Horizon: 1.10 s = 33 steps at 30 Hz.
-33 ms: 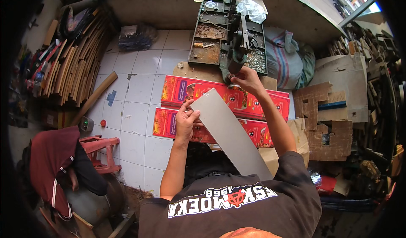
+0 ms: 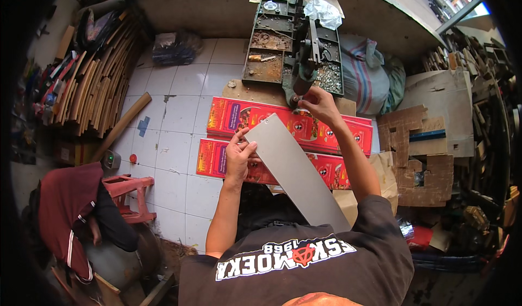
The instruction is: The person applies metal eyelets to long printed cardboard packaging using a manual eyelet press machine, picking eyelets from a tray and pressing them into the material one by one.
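A long grey flat strip [image 2: 296, 167] slants from my chest up to the far left, with a small hole or eyelet near its far corner. My left hand [image 2: 239, 156] grips its left edge close to that end, thumb on top. My right hand [image 2: 321, 106] reaches to the foot of a dark green hand press [image 2: 303, 77], fingers pinched together; what they hold, if anything, is hidden. Under the strip lie stacks of red printed strips [image 2: 348, 133], one farther [image 2: 261, 113] and one nearer [image 2: 209, 156].
Divided trays flank the press: rusty bits fill the left tray [image 2: 266, 50], small shiny metal pieces the right tray [image 2: 329, 75]. A striped sack [image 2: 361, 72] and cut cardboard [image 2: 413, 170] are on the right. At left are stacked boards [image 2: 103, 72], a red stool [image 2: 128, 194] and another person [image 2: 70, 208].
My right hand has shifted very slightly at the foot of the press. My left hand and the grey strip stay where they were.
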{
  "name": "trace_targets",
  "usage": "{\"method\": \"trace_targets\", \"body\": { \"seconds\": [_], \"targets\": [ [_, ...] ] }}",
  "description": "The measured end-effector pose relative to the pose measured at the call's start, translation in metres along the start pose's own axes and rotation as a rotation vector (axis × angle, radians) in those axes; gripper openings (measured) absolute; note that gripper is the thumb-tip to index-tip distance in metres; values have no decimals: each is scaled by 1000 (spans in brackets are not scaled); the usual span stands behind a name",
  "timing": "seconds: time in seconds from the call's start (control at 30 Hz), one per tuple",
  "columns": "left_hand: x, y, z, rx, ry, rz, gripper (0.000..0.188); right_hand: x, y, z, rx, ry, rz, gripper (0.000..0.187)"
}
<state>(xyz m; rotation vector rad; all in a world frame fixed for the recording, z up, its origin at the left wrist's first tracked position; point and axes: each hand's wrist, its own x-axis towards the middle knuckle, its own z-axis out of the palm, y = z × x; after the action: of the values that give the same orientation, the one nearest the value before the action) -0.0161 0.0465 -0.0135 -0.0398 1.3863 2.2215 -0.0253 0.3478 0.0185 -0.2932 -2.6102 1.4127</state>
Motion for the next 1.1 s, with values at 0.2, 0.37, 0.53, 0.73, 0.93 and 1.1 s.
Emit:
{"method": "trace_targets", "body": {
  "seconds": [0.2,0.37,0.53,0.73,0.93,1.1],
  "targets": [
    [4,4,8,8,-19,-24,57,-122,-9,-30,359,-386,379,30],
    [27,-4,40,35,-132,-46,57,-206,-13,-33,467,-297,468,46],
    [57,-21,72,45,-199,-63,57,-226,-8,-22,425,48,378,59],
    [87,-29,96,92,-135,-9,55,-204,8,-27,313,132,381,62],
    [97,-30,98,76,-180,-5,55,-192,11,-30,264,156,396,59],
    [100,-31,97,90,-186,-18,56,-193,13,-29,236,139,387,57]
  ]
}}
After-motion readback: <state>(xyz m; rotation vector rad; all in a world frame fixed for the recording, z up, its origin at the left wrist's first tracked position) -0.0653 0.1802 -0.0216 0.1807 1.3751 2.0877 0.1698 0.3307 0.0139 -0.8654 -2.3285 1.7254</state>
